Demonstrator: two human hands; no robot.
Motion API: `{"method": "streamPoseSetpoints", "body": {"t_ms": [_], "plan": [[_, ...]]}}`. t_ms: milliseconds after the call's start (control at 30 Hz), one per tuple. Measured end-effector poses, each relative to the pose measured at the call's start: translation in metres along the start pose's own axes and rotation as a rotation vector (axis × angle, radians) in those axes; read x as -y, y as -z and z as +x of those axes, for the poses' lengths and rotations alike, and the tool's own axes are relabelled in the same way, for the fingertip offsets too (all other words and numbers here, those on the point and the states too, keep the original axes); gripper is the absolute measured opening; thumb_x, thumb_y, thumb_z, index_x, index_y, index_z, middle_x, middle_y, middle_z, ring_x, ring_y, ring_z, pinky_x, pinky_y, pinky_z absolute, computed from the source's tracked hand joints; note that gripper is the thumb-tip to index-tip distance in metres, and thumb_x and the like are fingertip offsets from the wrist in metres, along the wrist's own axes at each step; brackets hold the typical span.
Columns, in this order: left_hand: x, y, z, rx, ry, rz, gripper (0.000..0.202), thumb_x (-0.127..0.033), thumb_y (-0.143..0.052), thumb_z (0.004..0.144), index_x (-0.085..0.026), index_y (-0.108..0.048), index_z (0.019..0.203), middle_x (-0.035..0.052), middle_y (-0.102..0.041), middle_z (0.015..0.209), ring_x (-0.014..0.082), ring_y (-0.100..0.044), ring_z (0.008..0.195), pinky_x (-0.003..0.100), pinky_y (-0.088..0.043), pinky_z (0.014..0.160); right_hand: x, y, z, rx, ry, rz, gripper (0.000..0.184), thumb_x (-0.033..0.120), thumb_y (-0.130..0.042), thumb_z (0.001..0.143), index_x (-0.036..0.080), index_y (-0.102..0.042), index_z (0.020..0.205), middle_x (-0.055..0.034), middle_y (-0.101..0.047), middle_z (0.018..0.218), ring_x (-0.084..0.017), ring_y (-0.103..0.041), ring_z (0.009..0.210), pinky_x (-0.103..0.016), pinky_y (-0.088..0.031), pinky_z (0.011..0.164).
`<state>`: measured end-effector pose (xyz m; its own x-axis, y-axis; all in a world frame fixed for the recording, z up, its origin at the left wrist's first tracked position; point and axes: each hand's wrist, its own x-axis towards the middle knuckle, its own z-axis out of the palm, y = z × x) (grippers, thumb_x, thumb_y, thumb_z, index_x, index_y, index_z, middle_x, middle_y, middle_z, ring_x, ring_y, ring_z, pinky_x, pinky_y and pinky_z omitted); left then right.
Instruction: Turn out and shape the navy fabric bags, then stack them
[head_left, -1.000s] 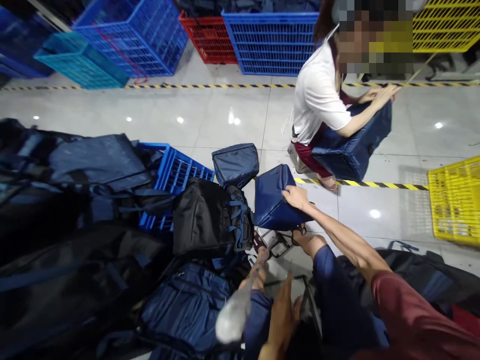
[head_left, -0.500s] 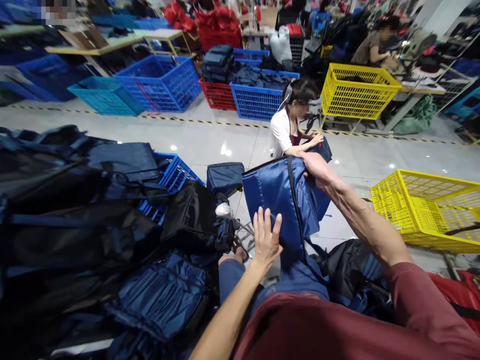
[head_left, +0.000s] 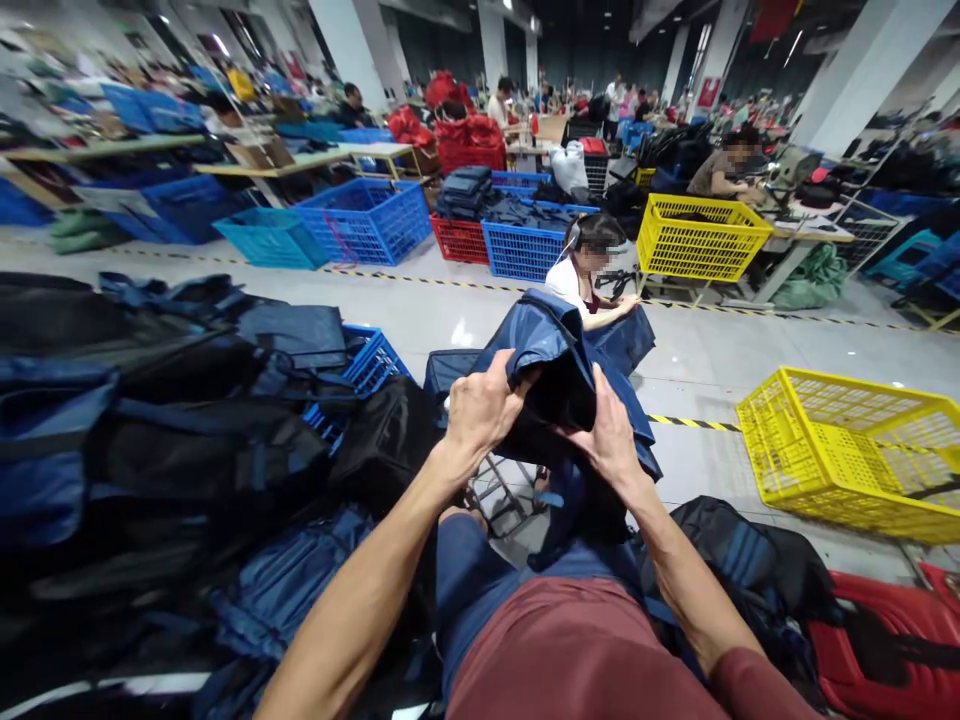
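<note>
A blue fabric bag (head_left: 540, 322) with a dark inside is held up in front of me, its mouth spread and facing me. My left hand (head_left: 484, 405) is closed around the left edge of the opening. On the opposite edge, my right hand (head_left: 609, 425) grips the cloth, the thumb side toward the inside. Dark parts of the bag hang down over my lap. Some fingertips of both hands are hidden in the folds.
Black and blue backpacks (head_left: 195, 450) are piled at left around a blue crate (head_left: 375, 365). At right stand a yellow crate (head_left: 840, 470) and a red bag (head_left: 862, 640). A co-worker (head_left: 574, 280) sits just beyond, handling blue fabric. More crates line the far side of the aisle.
The bag has turned so its dark opening faces me. My left hand has gone from lying flat on its side to gripping the edge. My right hand has moved lower. The view has tilted up.
</note>
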<state>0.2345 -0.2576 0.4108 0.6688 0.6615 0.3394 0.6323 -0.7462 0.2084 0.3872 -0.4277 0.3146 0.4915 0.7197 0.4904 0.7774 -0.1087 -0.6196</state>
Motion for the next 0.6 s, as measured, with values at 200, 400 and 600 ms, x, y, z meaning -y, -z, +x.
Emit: {"method": "streamPoseSetpoints", "body": {"t_ms": [200,400,600], "plan": [[0.018,0.015,-0.015,0.114,-0.121,-0.050,0.062,-0.055,-0.053,0.110,-0.017,-0.059,0.159,0.0130,-0.083,0.098,0.0368,-0.082,0.103,0.037,-0.056,0.088,-0.028,-0.002,0.015,0.114,0.042,0.059,0.072,0.043,-0.070,0.103,0.032,-0.048,0.171,-0.0058,-0.060,0.167,-0.029,-0.060,0.152,-0.043,-0.049,0.127],[0.025,0.019,-0.023,0.310,-0.332,-0.189,0.069,-0.030,-0.053,0.101,-0.018,-0.049,0.168,0.0120,-0.082,0.120,0.0315,-0.078,0.111,0.041,-0.057,0.100,-0.042,0.042,0.041,-0.309,-0.212,-0.077,0.049,0.034,-0.048,0.106,0.027,-0.070,0.149,-0.0089,-0.080,0.136,-0.030,-0.076,0.127,-0.042,-0.058,0.108],[-0.005,0.047,-0.065,0.310,-0.414,-0.402,0.083,-0.026,-0.054,0.096,-0.016,-0.035,0.177,0.0145,-0.063,0.163,0.0304,-0.070,0.137,0.044,-0.056,0.116,0.010,0.070,0.095,-0.724,-0.010,-0.279,0.044,0.033,-0.036,0.111,0.020,-0.066,0.140,-0.0159,-0.076,0.133,-0.028,-0.073,0.122,-0.048,-0.056,0.108]]}}
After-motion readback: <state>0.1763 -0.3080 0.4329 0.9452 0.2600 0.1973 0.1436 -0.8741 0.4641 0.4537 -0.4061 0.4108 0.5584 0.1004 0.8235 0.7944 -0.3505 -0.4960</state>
